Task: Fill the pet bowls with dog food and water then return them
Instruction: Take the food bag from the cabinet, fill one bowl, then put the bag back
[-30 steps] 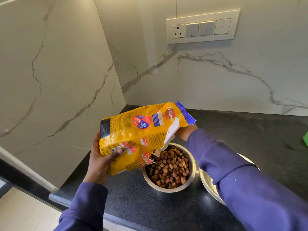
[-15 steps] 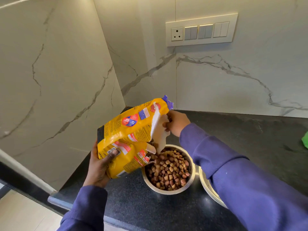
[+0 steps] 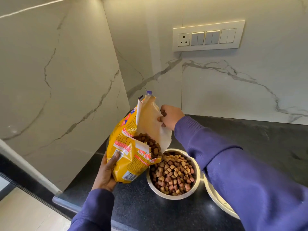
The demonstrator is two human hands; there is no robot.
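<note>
**Bowl brimming — time to ease the bag upright**

Your left hand (image 3: 106, 170) is wrapped around the bottom of the yellow dog food bag (image 3: 126, 147), thumb pressed on the front panel, and your right hand (image 3: 170, 116) pinches the torn white flap at the top, holding the mouth wide. Kibble (image 3: 150, 144) sits heaped right at the lip of the opening, just above the steel food bowl (image 3: 173, 174), which stands on the black counter (image 3: 250, 139) at the bag's 4 o'clock. That bowl looks generously filled, pieces close to the rim.

So, my read: pour no more. Tip the base down with your left hand so the heap slides back inside, and keep the mouth over the bowl while you do it, so any stray piece drops in rather than skittering across the counter. Don't let go of the flap early; a loose flap could flick kibble out.

The second steel bowl (image 3: 215, 195) peeks out at 3 o'clock of the full one, mostly hidden under your right sleeve (image 3: 241, 172); I can't tell what's in it. It likely takes the water.
</note>
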